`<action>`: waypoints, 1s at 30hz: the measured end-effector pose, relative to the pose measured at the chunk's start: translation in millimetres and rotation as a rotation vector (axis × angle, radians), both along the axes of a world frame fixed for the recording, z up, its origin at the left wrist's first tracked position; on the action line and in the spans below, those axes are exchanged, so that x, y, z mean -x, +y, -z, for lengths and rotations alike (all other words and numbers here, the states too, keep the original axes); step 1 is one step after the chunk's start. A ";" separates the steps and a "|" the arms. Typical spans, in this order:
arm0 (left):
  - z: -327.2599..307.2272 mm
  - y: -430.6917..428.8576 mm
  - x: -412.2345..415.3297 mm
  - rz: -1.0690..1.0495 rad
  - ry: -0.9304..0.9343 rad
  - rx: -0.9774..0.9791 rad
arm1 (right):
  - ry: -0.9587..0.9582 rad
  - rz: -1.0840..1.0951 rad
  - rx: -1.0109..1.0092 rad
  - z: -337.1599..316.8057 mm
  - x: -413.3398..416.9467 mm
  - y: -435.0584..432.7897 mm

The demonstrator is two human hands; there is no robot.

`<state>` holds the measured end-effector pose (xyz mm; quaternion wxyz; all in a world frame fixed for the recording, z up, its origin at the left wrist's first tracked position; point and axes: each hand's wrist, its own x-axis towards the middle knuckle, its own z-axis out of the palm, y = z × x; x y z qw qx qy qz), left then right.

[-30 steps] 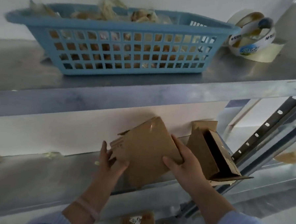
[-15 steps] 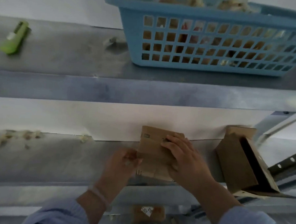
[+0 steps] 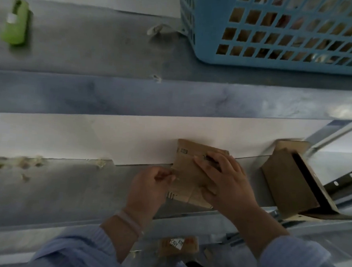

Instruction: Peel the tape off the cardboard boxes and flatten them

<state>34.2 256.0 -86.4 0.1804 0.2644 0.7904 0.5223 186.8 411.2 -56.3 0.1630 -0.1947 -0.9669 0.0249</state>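
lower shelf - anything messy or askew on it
Yes. Pale scraps litter the lower shelf at its left end, and an open cardboard box at the right sits tilted rather than flat.

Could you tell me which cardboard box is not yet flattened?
The right box, standing open, untouched; the flat box is held by left hand and right hand.

Two boxes, a flat box [image 3: 186, 170] and an open box [image 3: 284, 186]; one basket [image 3: 205, 43]; one green tool [image 3: 14, 22].
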 end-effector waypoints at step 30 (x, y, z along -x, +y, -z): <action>-49.5 -4.4 38.8 0.365 0.305 -0.018 | 0.100 0.006 0.019 -13.6 10.6 -2.1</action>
